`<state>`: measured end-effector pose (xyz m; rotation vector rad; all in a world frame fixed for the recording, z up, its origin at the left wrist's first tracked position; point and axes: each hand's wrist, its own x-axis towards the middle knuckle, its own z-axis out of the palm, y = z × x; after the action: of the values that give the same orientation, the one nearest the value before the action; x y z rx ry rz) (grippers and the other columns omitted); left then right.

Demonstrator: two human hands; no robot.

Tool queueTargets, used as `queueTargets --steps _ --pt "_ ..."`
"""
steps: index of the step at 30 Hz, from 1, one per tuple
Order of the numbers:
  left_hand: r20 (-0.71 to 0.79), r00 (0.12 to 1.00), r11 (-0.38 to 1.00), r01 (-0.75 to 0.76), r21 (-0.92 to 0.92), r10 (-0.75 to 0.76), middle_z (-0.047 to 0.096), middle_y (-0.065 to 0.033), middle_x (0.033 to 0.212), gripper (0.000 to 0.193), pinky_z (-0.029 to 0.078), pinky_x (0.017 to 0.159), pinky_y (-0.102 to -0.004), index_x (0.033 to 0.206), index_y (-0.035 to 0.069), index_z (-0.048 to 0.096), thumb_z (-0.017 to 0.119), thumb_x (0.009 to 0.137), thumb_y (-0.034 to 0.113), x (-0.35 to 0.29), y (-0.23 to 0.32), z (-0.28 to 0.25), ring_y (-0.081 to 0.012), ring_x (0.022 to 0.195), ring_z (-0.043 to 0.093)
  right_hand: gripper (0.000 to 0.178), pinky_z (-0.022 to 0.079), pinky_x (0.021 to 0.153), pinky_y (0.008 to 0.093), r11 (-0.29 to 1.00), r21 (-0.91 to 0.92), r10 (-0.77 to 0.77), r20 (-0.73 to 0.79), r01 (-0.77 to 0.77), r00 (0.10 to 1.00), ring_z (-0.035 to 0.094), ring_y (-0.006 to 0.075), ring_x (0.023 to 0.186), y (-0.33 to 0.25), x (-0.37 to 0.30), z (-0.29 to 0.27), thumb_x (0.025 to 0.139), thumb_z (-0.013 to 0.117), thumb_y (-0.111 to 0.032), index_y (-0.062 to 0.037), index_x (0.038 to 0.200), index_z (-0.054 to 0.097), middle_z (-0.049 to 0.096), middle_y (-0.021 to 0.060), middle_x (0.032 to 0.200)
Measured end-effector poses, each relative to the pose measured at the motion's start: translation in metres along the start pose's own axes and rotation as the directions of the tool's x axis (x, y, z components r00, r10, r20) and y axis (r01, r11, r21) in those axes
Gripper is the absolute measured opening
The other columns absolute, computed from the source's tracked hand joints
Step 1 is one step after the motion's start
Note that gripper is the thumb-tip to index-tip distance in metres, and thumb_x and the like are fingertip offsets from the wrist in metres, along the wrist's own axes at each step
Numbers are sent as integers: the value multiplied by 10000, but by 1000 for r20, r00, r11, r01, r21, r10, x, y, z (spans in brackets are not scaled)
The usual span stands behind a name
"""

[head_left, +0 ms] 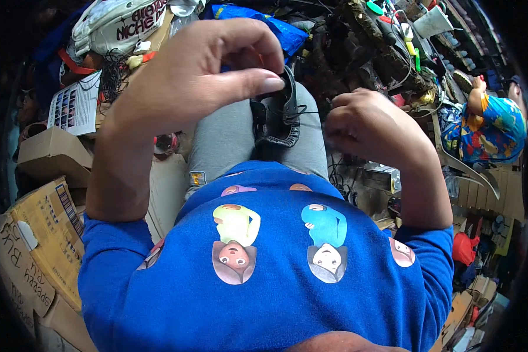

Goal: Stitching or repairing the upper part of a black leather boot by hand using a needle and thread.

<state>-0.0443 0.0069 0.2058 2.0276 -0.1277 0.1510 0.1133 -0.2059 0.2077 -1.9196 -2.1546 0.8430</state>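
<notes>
A black shoe upper with a gathered, stitched edge lies between my thighs, its open inside facing up. My left hand is above it, with thumb and forefinger closed at the far edge of the upper. To the right of the upper, my right hand is raised over my right thigh with its fingers curled in. Loose dark thread sticks out from the upper toward that hand. Whatever the right fingers hold is hidden and blurred.
Cardboard boxes stand at my left, by a printed sheet. A white bag and blue plastic lie ahead. At the right are a curved blade, a metal tin and a person in colourful clothes.
</notes>
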Motion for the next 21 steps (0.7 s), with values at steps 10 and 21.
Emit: queueTargets --steps 10,21 --pt "-139 988 984 -90 -154 69 655 -68 1034 235 455 896 -256 1096 28 657 590 871 11 50 -63 58 -121 991 582 145 472 742 339 851 -464 -265 -785 -248 560 601 204 740 29 14 32 711 709 -103 -116 849 668 600 29 778" --pt "-446 851 944 155 -291 -278 599 -59 895 111 460 785 -267 968 -1 618 582 889 67 -33 -154 -33 -142 830 565 81 478 856 303 469 650 454 -758 598 469 611 183 960 51 42 66 896 588 -59 5 944 600 643 115 970"
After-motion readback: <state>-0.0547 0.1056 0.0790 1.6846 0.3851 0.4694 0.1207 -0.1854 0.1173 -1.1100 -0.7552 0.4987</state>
